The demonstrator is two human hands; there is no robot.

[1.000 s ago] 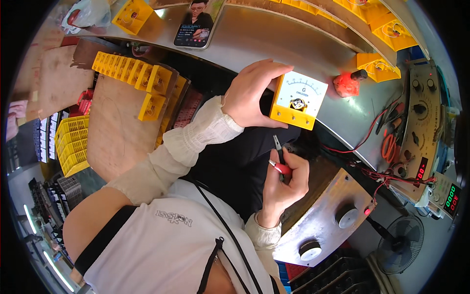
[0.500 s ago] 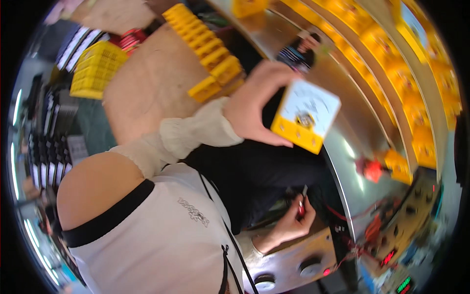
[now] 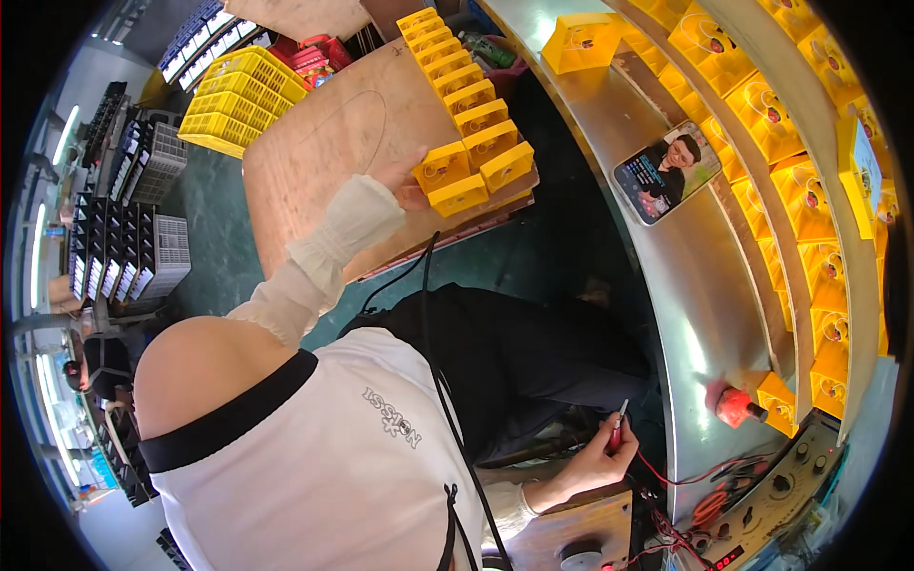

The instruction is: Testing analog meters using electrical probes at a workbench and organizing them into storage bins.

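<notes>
Yellow and open-topped, a meter case (image 3: 445, 167) sits on a wooden board (image 3: 319, 162), beside a row of similar cases (image 3: 482, 116). The left hand (image 3: 412, 196) is at its left side, thumb and finger set apart; I cannot tell whether they grip it. The right hand (image 3: 592, 464) pinches 1 red-handled probe (image 3: 616, 439), metal tip upward, near the steel bench (image 3: 700, 262). On that bench lie 1 phone (image 3: 666, 173) and, well apart, 1 red bottle (image 3: 732, 407).
</notes>
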